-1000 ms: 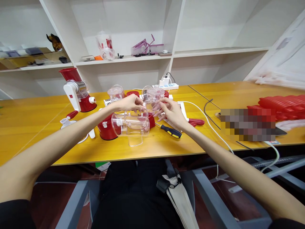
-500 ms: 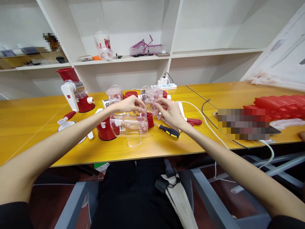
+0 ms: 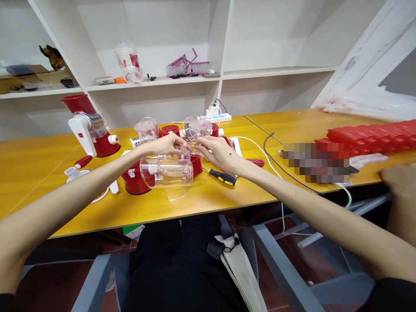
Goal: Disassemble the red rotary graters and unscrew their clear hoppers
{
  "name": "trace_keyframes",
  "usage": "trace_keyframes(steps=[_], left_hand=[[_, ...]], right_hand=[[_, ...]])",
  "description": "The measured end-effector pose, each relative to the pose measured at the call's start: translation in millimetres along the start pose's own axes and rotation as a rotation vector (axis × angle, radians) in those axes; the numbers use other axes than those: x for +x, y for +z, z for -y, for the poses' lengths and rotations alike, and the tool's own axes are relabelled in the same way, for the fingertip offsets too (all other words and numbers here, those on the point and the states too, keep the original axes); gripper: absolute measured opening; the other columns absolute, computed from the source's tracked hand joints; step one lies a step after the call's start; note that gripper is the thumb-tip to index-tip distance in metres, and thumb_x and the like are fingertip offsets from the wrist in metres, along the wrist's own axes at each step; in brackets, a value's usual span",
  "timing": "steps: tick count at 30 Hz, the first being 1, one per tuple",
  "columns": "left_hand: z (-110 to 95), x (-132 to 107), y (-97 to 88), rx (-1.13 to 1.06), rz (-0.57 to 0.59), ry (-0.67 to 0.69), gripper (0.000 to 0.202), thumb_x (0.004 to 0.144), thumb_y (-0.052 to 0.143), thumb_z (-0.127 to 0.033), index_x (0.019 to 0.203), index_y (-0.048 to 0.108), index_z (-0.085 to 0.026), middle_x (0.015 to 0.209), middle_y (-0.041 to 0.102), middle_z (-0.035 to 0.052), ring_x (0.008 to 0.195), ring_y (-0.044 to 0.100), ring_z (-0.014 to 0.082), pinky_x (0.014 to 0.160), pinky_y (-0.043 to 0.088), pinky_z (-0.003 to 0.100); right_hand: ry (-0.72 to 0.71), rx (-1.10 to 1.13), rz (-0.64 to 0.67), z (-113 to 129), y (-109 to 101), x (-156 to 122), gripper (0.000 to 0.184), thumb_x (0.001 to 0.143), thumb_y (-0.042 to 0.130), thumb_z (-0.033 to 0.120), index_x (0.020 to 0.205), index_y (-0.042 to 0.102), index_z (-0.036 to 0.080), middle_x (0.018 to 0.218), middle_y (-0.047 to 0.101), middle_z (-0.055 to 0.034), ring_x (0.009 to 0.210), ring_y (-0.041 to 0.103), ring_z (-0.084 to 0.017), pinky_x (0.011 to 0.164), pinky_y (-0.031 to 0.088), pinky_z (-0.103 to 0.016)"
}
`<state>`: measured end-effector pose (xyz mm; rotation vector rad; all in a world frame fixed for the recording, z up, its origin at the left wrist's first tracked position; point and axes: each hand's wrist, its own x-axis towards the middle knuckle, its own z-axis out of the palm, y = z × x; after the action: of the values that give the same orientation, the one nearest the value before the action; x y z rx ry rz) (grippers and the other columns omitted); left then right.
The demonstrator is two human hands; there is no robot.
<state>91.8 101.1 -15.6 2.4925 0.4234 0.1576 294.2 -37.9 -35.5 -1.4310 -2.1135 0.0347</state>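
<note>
My left hand (image 3: 173, 145) has its fingers bent into a pinch at the upper right end of a clear plastic grater housing (image 3: 167, 171). Opposite it, my right hand (image 3: 216, 151) curls its thumb and fingers together, the tips close to the left ones. Whatever lies between the fingertips is clear or too small to make out. The clear housing lies sideways, its short tube pointing towards me. Behind it stands a red grater base (image 3: 138, 182). A screwdriver (image 3: 222, 177) with a black and yellow handle lies below my right hand.
An assembled red and white drum grater (image 3: 94, 125) stands at left, near a white plastic part (image 3: 73, 173). More clear housings (image 3: 147, 128) stand behind my hands. A power strip (image 3: 221, 117), cables and red plastic packing (image 3: 370, 134) are farther right. Another person's arm (image 3: 401, 195) shows at the right edge.
My right hand's fingertips have come closer to my left hand's. The view has turned slightly to the right, and another person's arm shows more at the right edge.
</note>
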Motion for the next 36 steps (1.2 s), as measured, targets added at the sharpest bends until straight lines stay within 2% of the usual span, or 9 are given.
trace_keyframes(steps=[4, 9, 12, 18, 21, 25, 30, 36], left_hand=[[-3, 0, 0.1, 0.063, -0.023, 0.002, 0.025, 0.078, 0.063, -0.028, 0.093, 0.079, -0.015, 0.072, 0.068, 0.0005, 0.059, 0.049, 0.0100, 0.062, 0.038, 0.025], [-11, -1, 0.1, 0.133, 0.024, -0.062, 0.039, 0.074, 0.055, -0.018, 0.105, 0.078, -0.013, 0.065, 0.062, -0.0011, 0.056, 0.043, 0.0092, 0.058, 0.036, 0.023], [-14, -3, 0.1, 0.123, 0.039, -0.079, 0.040, 0.075, 0.055, -0.020, 0.108, 0.077, -0.011, 0.073, 0.067, 0.0016, 0.060, 0.048, 0.0101, 0.062, 0.040, 0.024], [-15, -3, 1.3, 0.119, 0.069, -0.094, 0.050, 0.079, 0.057, -0.023, 0.126, 0.070, -0.011, 0.094, 0.076, 0.0089, 0.072, 0.064, 0.0153, 0.067, 0.048, 0.026], [-14, -3, 2.1, 0.123, 0.061, -0.117, 0.050, 0.080, 0.056, -0.023, 0.128, 0.068, -0.012, 0.095, 0.076, 0.0094, 0.076, 0.067, 0.0168, 0.066, 0.049, 0.026], [-7, -2, 0.4, 0.148, -0.007, -0.133, 0.047, 0.083, 0.056, -0.028, 0.126, 0.066, -0.011, 0.100, 0.075, 0.0112, 0.082, 0.068, 0.0178, 0.069, 0.049, 0.026], [8, 0, -2.9, 0.296, 0.035, -0.184, 0.041, 0.084, 0.052, -0.031, 0.115, 0.069, -0.010, 0.105, 0.074, 0.0119, 0.086, 0.067, 0.0188, 0.076, 0.049, 0.028], [11, -6, -4.2, 0.260, 0.000, -0.177, 0.044, 0.091, 0.043, -0.038, 0.114, 0.067, -0.008, 0.112, 0.071, 0.0154, 0.092, 0.066, 0.0214, 0.083, 0.050, 0.032]], right_hand=[[-0.068, -0.159, 0.073, 0, -2, 0, 0.040, 0.097, 0.045, 0.045, 0.112, 0.059, 0.010, 0.104, 0.061, -0.0058, 0.094, 0.056, -0.002, 0.090, 0.055, -0.021], [-0.143, -0.333, 0.161, 3, -5, -5, 0.039, 0.097, 0.048, 0.036, 0.125, 0.054, 0.010, 0.108, 0.059, -0.0057, 0.090, 0.055, -0.002, 0.082, 0.054, -0.019], [-0.190, -0.415, 0.203, 5, -5, -7, 0.041, 0.096, 0.049, 0.035, 0.129, 0.052, 0.011, 0.111, 0.058, -0.0061, 0.091, 0.055, -0.002, 0.082, 0.054, -0.018], [-0.276, -0.530, 0.238, 2, -2, -7, 0.044, 0.095, 0.051, 0.040, 0.128, 0.052, 0.011, 0.115, 0.058, -0.0072, 0.099, 0.056, -0.005, 0.087, 0.055, -0.021], [-0.294, -0.568, 0.241, -1, 0, -7, 0.044, 0.095, 0.052, 0.039, 0.129, 0.053, 0.011, 0.115, 0.059, -0.0072, 0.099, 0.058, -0.005, 0.087, 0.056, -0.021], [-0.297, -0.599, 0.204, -4, 4, -7, 0.044, 0.095, 0.052, 0.039, 0.128, 0.053, 0.010, 0.115, 0.059, -0.0072, 0.098, 0.058, -0.004, 0.086, 0.057, -0.020], [-0.289, -0.613, 0.135, -6, 9, -3, 0.045, 0.095, 0.052, 0.040, 0.129, 0.052, 0.010, 0.115, 0.059, -0.0073, 0.098, 0.058, -0.004, 0.086, 0.057, -0.020], [-0.320, -0.604, 0.119, -15, 24, 10, 0.046, 0.094, 0.052, 0.041, 0.129, 0.053, 0.010, 0.118, 0.059, -0.0081, 0.103, 0.059, -0.006, 0.090, 0.058, -0.023]])
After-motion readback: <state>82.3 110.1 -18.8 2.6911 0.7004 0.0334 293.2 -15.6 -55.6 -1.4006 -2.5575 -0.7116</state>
